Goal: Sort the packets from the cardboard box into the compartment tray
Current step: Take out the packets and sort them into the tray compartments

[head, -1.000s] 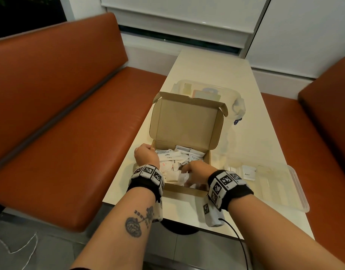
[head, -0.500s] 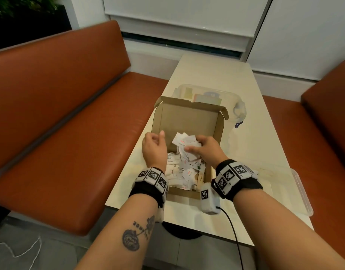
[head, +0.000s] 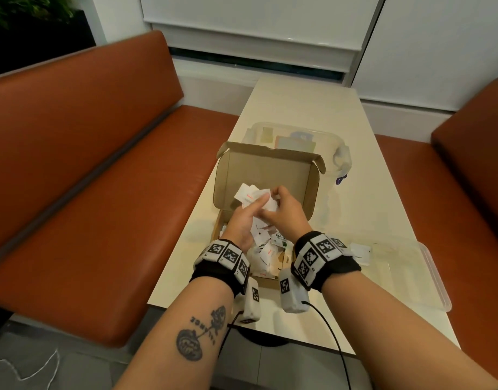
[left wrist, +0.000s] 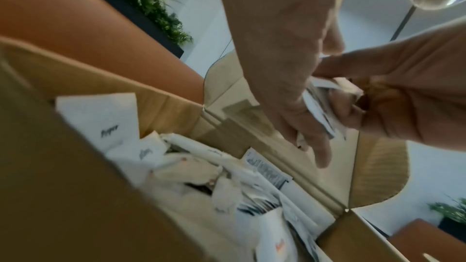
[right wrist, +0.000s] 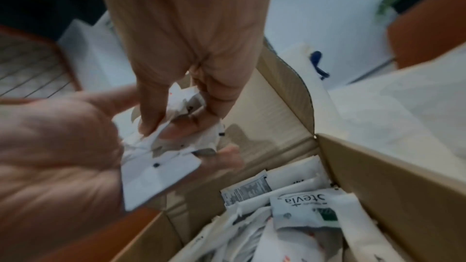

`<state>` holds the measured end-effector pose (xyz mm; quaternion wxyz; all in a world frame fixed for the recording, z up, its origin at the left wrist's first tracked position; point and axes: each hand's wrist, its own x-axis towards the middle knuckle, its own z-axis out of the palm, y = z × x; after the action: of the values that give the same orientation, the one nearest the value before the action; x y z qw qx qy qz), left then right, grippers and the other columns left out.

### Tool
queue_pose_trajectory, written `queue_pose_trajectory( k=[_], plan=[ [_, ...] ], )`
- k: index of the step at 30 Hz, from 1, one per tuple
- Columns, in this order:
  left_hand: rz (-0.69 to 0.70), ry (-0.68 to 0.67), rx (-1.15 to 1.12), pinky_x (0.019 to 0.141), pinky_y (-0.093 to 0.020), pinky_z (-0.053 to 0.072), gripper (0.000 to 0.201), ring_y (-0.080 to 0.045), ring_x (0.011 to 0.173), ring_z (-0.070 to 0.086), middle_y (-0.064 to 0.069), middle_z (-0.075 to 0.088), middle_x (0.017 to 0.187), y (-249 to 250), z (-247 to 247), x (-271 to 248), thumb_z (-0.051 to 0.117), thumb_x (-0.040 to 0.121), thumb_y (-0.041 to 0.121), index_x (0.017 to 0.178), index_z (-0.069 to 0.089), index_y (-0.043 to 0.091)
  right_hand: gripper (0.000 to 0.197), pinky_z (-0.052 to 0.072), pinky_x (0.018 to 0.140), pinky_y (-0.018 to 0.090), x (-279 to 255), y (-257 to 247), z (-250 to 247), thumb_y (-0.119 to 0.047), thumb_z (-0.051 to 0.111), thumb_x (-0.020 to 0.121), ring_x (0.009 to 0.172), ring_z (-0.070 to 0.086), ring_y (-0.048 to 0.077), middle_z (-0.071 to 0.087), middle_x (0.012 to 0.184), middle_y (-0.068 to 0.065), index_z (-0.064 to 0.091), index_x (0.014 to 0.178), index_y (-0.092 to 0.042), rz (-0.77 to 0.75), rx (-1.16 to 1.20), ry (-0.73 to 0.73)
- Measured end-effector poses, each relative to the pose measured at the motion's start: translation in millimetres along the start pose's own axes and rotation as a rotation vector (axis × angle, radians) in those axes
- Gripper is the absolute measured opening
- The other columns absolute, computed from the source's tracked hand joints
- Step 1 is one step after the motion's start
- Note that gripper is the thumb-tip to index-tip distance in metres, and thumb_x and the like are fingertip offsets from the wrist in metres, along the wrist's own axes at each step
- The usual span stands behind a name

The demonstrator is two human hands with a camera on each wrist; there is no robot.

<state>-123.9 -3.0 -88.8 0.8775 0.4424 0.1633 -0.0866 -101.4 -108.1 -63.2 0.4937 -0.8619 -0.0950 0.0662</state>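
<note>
The open cardboard box [head: 266, 175] stands in front of me with its lid upright, and loose white packets [head: 270, 249] fill its near half. Above it my right hand [head: 281, 209] grips a crumpled bunch of packets [head: 249, 197]. My left hand [head: 256, 209] reaches in from the left, its straight fingers [right wrist: 227, 156] lying under the bunch. A flat packet [right wrist: 156, 178] rests against its palm. The clear compartment tray [head: 397, 266] lies on the table to the right, with one white packet [head: 360, 253] in a near compartment.
A clear lidded plastic container [head: 298, 136] sits right behind the box lid. The narrow cream table [head: 298, 102] runs away from me between two orange bench seats [head: 115, 206]. The table's near edge is just under my wrists.
A second ago both hands were low in the box among the packets. The right hand has lifted a bunch, and the left hand has moved right from the box's side to meet it.
</note>
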Motion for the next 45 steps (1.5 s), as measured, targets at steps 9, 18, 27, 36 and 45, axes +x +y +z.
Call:
queue_pose_trajectory(
  k=[9,18,27,36,45],
  plan=[
    [0.045,0.103,0.022,0.079,-0.044,0.054,0.026,-0.03,0.089,0.066,-0.021,0.065,0.113,-5,-8,6,0.054,0.094,0.007,0.119,0.059,0.001,0.045,0.056,0.061,0.02,1,9,-3,-0.009,0.077,0.075,0.077,0.06,0.01,0.058,0.102,-0.004,0.051,0.11,-0.018,0.018,0.061,-0.044],
    [0.077,0.176,-0.02,0.088,-0.052,0.049,0.03,-0.038,0.105,0.061,-0.024,0.062,0.118,-6,-8,13,0.052,0.096,0.008,0.124,0.053,-0.001,0.025,0.057,0.075,0.031,-1,22,-10,-0.001,0.056,0.09,0.074,0.065,0.026,0.069,0.096,0.021,0.061,0.114,0.002,0.155,0.137,0.019],
    [0.087,0.133,-0.002,0.095,-0.048,0.048,0.037,-0.033,0.106,0.062,-0.02,0.062,0.122,-8,-4,16,0.05,0.098,0.02,0.129,0.052,0.002,0.01,0.057,0.064,0.028,-5,15,-8,0.0,0.065,0.084,0.061,0.062,0.02,0.063,0.076,0.012,0.058,0.088,-0.006,0.141,0.175,0.02],
    [0.057,0.112,0.0,0.097,-0.053,0.046,0.033,-0.038,0.108,0.062,-0.021,0.064,0.119,-9,-5,13,0.052,0.096,0.022,0.124,0.057,0.004,0.031,0.06,0.067,0.027,-14,9,-12,0.01,0.063,0.081,0.066,0.067,0.019,0.067,0.083,0.011,0.051,0.104,-0.008,0.209,0.484,-0.073],
    [0.105,0.17,-0.007,0.092,-0.056,0.049,0.032,-0.035,0.103,0.065,-0.018,0.066,0.115,-14,-2,10,0.054,0.096,0.016,0.125,0.055,0.004,0.039,0.056,0.062,0.028,-23,6,-10,-0.002,0.071,0.079,0.068,0.061,0.018,0.059,0.087,0.01,0.048,0.11,-0.008,0.232,0.307,-0.009]
  ],
)
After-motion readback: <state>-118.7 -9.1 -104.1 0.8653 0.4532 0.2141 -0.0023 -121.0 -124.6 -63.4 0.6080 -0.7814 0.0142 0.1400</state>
